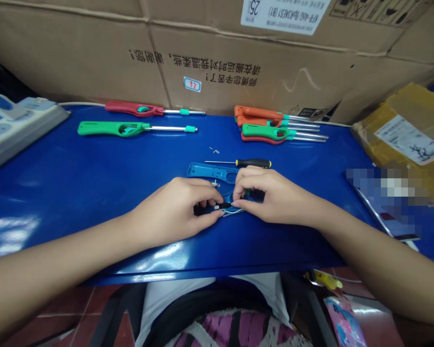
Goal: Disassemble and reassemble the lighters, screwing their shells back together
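My left hand [183, 205] is closed at the left part of a blue lighter casing half [229, 195], thumb on the near side and fingers on the far side. My right hand [271, 195] pinches thumb and fingertips at a small black part with a white end, an igniter by its look [225, 206], between the two hands. A thin pale wire [233, 211] runs along the near side of the casing. Much of the casing is hidden under my hands. Just behind lies the other blue casing half [208, 170], its right end partly covered. A small metal fitting [216, 183] sits by my left fingers.
A black-and-yellow screwdriver [253, 163] lies behind the casing, near tiny white bits [215, 151]. Red [133, 108] and green lighters [112, 128] lie back left; several more lighters [262, 113] are piled back right. A power strip [18, 125], cardboard box [202, 43] and taped parcel [408, 130] border the table.
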Demonstrator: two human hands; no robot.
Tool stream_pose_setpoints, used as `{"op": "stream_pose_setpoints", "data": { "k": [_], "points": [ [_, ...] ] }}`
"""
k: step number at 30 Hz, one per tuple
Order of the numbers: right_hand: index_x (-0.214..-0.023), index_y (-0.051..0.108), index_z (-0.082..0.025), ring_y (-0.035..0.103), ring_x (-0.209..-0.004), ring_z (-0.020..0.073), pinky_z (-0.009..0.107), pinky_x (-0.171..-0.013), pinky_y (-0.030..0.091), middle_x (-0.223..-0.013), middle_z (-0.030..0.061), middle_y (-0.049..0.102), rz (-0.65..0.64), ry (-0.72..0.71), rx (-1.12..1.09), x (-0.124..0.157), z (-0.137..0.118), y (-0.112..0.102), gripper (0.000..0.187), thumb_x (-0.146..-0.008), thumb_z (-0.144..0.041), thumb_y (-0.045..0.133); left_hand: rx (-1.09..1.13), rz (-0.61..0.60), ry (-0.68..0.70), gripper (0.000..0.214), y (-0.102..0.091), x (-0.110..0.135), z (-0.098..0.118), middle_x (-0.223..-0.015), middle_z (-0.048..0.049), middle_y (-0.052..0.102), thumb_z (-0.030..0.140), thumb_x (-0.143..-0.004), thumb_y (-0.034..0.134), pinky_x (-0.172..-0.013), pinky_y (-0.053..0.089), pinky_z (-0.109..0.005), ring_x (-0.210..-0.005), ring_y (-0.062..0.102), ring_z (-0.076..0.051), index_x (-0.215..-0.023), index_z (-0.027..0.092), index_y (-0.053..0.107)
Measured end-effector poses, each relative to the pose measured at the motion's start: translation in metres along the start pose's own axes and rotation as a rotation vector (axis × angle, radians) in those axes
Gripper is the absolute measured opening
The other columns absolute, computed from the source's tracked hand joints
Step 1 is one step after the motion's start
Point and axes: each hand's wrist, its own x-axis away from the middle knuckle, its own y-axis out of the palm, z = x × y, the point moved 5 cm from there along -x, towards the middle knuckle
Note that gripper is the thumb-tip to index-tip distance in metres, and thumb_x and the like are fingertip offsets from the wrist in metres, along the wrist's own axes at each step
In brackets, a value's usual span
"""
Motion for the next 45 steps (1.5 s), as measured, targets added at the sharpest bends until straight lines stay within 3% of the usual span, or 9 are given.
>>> {"op": "stream_pose_setpoints", "data": {
  "k": [4, 7, 11, 15, 24, 33, 40, 45],
  "points": [
    [-0.087, 0.068, -0.018, 0.06, -0.091, 0.0167, 0.03, -0.085, 0.045, -0.091, 0.0023, 0.066, 0.058, 0.019, 0.11, 0.0, 0.003, -0.011, 0.003, -0.09, -0.018, 0.067, 0.007, 0.013, -0.011, 0.012, -0.002, -0.001, 0.0, -0.085, -0.0007, 0.074, 0.02, -0.091, 0.067, -0.068, 0.052, -0.024, -0.073, 0.067, -0.012, -0.098, 0.018, 0.077],
    [-0.09, 0.066, -0.018, 0.059, -0.085, 0.0171, 0.03, -0.077, 0.044, -0.09, 0.0032, 0.064, 0.161, 0.103, 0.234, 0.005, 0.01, -0.03, 0.002, -0.088, -0.018, 0.065, 0.019, 0.045, -0.015, 0.013, -0.004, -0.001, 0.001, -0.088, -0.001, 0.076, 0.021, -0.092, 0.068, -0.069, 0.053, -0.023, -0.074, 0.069, -0.012, -0.1, 0.018, 0.077],
    [-0.094, 0.067, -0.018, 0.055, -0.072, 0.015, 0.029, -0.067, 0.041, -0.087, 0.0028, 0.064, 0.109, 0.199, 0.291, 0.01, 0.023, -0.043, 0.011, -0.086, -0.026, 0.068, 0.001, 0.075, -0.004, 0.015, -0.004, -0.002, 0.002, -0.093, -0.0016, 0.076, 0.023, -0.094, 0.066, -0.07, 0.054, -0.023, -0.078, 0.07, -0.013, -0.103, 0.019, 0.078],
    [-0.096, 0.068, -0.019, 0.056, -0.071, 0.0153, 0.029, -0.067, 0.041, -0.091, 0.0041, 0.067, 0.026, 0.261, 0.31, 0.012, 0.027, -0.039, 0.015, -0.087, -0.031, 0.067, -0.043, 0.102, 0.048, 0.017, -0.005, -0.001, 0.004, -0.1, -0.0026, 0.076, 0.02, -0.096, 0.064, -0.08, 0.055, -0.023, -0.087, 0.071, -0.013, -0.107, 0.017, 0.077],
    [-0.101, 0.069, -0.019, 0.056, -0.07, 0.0135, 0.027, -0.064, 0.042, -0.1, 0.0043, 0.069, -0.088, 0.243, 0.304, 0.013, 0.022, -0.032, 0.022, -0.086, -0.033, 0.072, -0.066, 0.131, 0.072, 0.018, -0.006, 0.0, 0.003, -0.101, -0.0029, 0.075, 0.017, -0.096, 0.064, -0.081, 0.056, -0.023, -0.088, 0.071, -0.013, -0.109, 0.017, 0.076],
    [-0.09, 0.071, -0.017, 0.057, -0.071, 0.0148, 0.028, -0.063, 0.043, -0.089, 0.0053, 0.067, -0.062, 0.2, 0.3, 0.012, 0.026, -0.033, 0.013, -0.088, -0.029, 0.071, -0.086, 0.096, 0.057, 0.022, -0.004, 0.0, 0.003, -0.105, -0.0044, 0.075, 0.018, -0.098, 0.06, -0.083, 0.057, -0.026, -0.092, 0.072, -0.015, -0.113, 0.017, 0.076],
    [-0.115, 0.069, -0.018, 0.058, -0.073, 0.015, 0.028, -0.064, 0.044, -0.105, 0.0069, 0.066, -0.088, 0.158, 0.341, 0.015, 0.021, -0.032, 0.027, -0.088, -0.025, 0.069, -0.075, 0.085, 0.057, 0.023, -0.003, 0.0, 0.002, -0.105, -0.0046, 0.075, 0.018, -0.098, 0.059, -0.083, 0.057, -0.026, -0.091, 0.072, -0.015, -0.113, 0.018, 0.076],
    [-0.102, 0.069, -0.016, 0.062, -0.083, 0.0183, 0.03, -0.071, 0.047, -0.102, 0.0081, 0.066, -0.075, 0.13, 0.352, 0.012, 0.026, -0.027, 0.014, -0.092, -0.026, 0.067, -0.062, 0.084, 0.058, 0.022, -0.003, 0.0, 0.003, -0.104, -0.0041, 0.074, 0.017, -0.098, 0.06, -0.083, 0.057, -0.025, -0.091, 0.071, -0.014, -0.112, 0.018, 0.077]
  ]
}}
